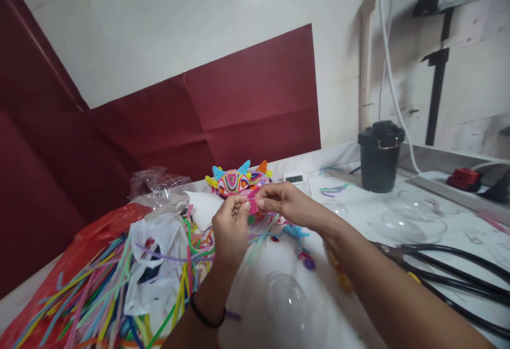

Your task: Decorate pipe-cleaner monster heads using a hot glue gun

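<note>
While pinched between both hands, left hand [230, 227] and right hand [279, 200] closed together on pink pipe-cleaner piece [252, 199], just before colourful horned figure [239, 180]. Risk (a judgement): slipping loose, snagging loose pipe cleaners [99, 296] beside left wrist, nudging clear dome [289, 301] below.

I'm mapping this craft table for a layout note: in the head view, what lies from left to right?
Red plastic bag → pile of pipe cleaners → left hand → right hand → black pot → red object.
</note>
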`<state>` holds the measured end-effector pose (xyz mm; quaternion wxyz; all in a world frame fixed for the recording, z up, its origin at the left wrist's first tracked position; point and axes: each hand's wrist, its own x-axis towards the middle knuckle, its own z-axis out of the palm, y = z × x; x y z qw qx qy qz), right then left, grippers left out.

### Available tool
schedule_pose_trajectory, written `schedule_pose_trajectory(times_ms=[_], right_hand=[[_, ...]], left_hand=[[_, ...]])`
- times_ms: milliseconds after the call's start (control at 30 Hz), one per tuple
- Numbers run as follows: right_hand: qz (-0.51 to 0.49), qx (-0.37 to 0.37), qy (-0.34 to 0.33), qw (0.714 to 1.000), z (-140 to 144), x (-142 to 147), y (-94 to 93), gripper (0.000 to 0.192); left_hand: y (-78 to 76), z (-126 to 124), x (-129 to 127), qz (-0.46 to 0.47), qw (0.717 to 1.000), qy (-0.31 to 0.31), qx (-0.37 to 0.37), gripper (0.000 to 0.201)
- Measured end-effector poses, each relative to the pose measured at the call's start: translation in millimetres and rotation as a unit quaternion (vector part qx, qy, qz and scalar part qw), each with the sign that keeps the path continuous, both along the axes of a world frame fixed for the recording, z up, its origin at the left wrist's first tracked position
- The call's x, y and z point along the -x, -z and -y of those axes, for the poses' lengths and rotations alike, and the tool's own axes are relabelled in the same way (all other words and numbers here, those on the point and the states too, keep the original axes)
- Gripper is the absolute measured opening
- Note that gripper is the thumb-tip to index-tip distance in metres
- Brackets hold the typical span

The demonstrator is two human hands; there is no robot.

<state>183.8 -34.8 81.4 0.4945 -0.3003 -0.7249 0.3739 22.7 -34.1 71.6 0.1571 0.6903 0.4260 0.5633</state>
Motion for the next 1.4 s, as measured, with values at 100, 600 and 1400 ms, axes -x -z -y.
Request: schedule_pose_trajectory(times_ms=[100, 600, 1400], right_hand=[[-0.001, 0.009, -0.017, 1.000, 0.3, -2.4, -0.6, 0.037], [-0.006, 0.058, -0.070, 0.996, 4.0, -9.9, -2.1, 0.043], [-0.041, 0.133, -0.077, 0.987, 7.0, -12.0, -6.4, 0.008]], left_hand=[[-0.8, 0.7, 0.1, -0.012, 1.000, -0.005, -0.011, 0.012], [-3.1, 4.3, 0.8, -0.091, 0.995, -0.005, -0.034, 0.011], [-4.1, 9.9, -2.5, -0.090, 0.994, -0.004, -0.065, 0.011]])
